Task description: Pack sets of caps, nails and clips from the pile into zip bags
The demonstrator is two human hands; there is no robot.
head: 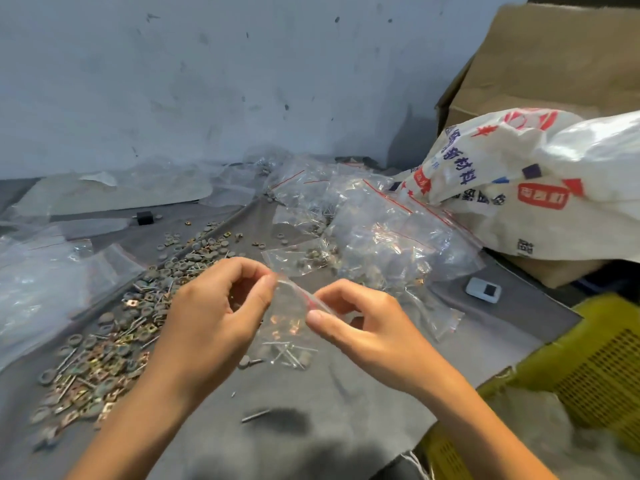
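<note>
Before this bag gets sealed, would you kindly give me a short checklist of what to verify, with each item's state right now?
1. Left hand pinches the zip bag at its top edge: ok.
2. Right hand pinches the same edge: ok.
3. Nails inside the bag: ok.
4. Clips inside, coppery pieces showing through: ok.
5. Caps inside: cannot tell.
6. Red zip strip pressed closed: cannot tell.
</note>
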